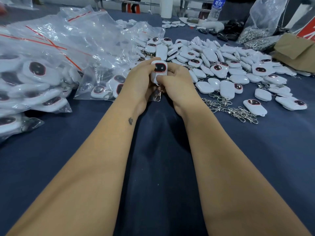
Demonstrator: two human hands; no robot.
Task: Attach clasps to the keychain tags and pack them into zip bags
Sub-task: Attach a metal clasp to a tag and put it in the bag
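While in both hands (153,79), glossy rounded tag (159,70).

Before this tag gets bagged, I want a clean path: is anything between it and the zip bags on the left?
Nothing visible blocks it. Both hands, left hand and right hand, hold the tag above bare blue cloth, and the nearest zip bag lies just left of them, its opening hard to make out.

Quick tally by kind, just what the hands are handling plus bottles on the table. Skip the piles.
Hands: 2, left hand and right hand
White tag held by both hands: 1
Metal clasp hanging below that tag: 1
Water bottle at the far edge: 1
Total: 5
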